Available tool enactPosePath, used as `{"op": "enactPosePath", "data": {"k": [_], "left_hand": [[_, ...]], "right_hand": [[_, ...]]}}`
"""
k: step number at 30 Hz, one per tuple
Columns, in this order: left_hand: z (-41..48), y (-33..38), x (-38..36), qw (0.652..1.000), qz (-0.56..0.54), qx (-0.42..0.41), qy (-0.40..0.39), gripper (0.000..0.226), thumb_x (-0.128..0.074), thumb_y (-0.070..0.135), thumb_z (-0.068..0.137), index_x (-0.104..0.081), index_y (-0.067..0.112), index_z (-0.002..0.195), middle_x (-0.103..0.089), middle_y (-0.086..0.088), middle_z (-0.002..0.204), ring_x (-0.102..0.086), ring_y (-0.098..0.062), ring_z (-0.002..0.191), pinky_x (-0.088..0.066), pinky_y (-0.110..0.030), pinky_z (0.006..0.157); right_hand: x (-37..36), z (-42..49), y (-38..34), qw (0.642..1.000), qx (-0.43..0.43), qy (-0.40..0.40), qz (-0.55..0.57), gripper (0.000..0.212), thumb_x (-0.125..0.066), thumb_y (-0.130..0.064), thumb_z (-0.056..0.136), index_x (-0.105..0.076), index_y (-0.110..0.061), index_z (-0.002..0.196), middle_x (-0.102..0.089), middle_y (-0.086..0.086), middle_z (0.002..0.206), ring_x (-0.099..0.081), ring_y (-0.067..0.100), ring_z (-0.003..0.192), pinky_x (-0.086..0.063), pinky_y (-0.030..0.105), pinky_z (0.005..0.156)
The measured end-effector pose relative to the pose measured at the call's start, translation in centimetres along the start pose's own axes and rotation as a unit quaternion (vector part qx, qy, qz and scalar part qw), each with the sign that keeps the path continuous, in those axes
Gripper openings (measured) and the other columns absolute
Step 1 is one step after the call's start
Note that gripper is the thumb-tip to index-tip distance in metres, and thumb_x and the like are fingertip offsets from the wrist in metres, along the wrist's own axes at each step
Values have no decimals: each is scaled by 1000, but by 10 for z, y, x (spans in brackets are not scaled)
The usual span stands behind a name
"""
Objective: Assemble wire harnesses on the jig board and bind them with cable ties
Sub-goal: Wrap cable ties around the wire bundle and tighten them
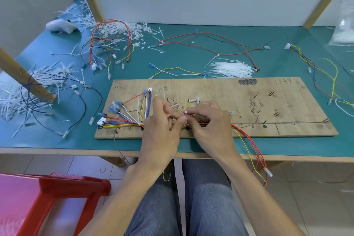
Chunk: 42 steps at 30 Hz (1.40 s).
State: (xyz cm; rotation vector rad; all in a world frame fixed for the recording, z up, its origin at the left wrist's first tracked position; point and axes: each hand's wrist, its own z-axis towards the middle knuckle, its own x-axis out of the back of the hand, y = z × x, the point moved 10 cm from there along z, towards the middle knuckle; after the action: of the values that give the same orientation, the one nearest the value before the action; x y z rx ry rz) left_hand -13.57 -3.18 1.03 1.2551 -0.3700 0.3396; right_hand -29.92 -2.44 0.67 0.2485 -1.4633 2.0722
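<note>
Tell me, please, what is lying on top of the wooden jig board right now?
A bundle of coloured wires fans out on the jig board. The left hand and right hand cover its middle, pinching a white cable tie; the binding point is hidden.

Tan plywood board (249,101) with black pen marks, on a teal mat (172,57). Red, yellow, blue, white wires (122,119). White cable ties (229,69). Red stool (57,193).
</note>
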Motion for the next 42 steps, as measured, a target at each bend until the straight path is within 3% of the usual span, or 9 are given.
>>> {"op": "enactPosePath", "data": {"k": [3,11,17,20,23,27,32,36,42], "left_hand": [[3,0,-2,1000,15,1,-5,55,-77,12,93,-25,30,93,-74,16,81,-55,-2,56,-40,-14,58],[6,-4,-5,999,40,26,-17,54,-78,16,92,-26,31,92,-74,13,78,-54,0,56,-42,-21,57],[6,-6,-6,998,39,43,-14,51,-78,16,92,-28,30,93,-75,17,79,-59,-8,64,-50,-39,64],[5,-6,-5,998,42,45,-6,52,-77,16,93,-27,31,92,-74,22,80,-62,-5,66,-50,-36,63],[5,-5,-5,998,48,43,3,56,-76,16,94,-25,35,88,-73,25,81,-63,-4,68,-47,-24,62],[5,-9,-5,997,47,53,1,54,-77,17,94,-26,34,88,-73,22,78,-61,-9,68,-49,-36,64],[6,-9,1,996,48,65,25,51,-78,24,94,-30,39,86,-73,15,78,-50,-4,59,-38,-27,58],[14,-12,3,995,44,84,23,31,-80,26,92,-51,35,89,-72,11,77,-54,-3,59,-49,-31,62],[27,1,1,994,92,47,-42,7,-79,23,92,-79,28,88,-67,25,64,-56,10,61,-37,-6,57]], "right_hand": [[0,1,0,1000,-5,-3,5,20,-84,-5,81,-85,-19,95,-74,-6,92,-65,11,104,-51,18,86],[1,1,-1,1000,2,-3,2,23,-84,-3,80,-84,-20,94,-74,-6,91,-64,11,104,-46,10,85],[1,1,-4,1000,13,-1,1,22,-84,-1,80,-84,-18,93,-72,-7,89,-66,16,101,-53,23,84],[1,1,-4,1000,14,-1,5,22,-84,-1,80,-84,-18,94,-72,-6,89,-66,17,101,-53,22,82],[0,1,-3,1000,11,-4,6,21,-84,-2,80,-84,-18,94,-72,-7,89,-66,17,101,-55,29,81],[0,1,-6,1000,22,-7,1,20,-84,-2,80,-84,-17,92,-70,-13,87,-66,19,101,-57,37,82],[-1,-1,-13,998,54,-8,-16,14,-79,-6,83,-84,-18,87,-75,-14,84,-63,19,99,-53,37,84],[-4,-2,-17,997,70,-15,-40,8,-82,-16,84,-83,-17,91,-75,-11,84,-62,20,99,-51,37,86],[-5,-1,-12,998,55,-21,-29,12,-87,-19,83,-85,-22,95,-75,-11,85,-60,21,101,-50,36,86]]}}
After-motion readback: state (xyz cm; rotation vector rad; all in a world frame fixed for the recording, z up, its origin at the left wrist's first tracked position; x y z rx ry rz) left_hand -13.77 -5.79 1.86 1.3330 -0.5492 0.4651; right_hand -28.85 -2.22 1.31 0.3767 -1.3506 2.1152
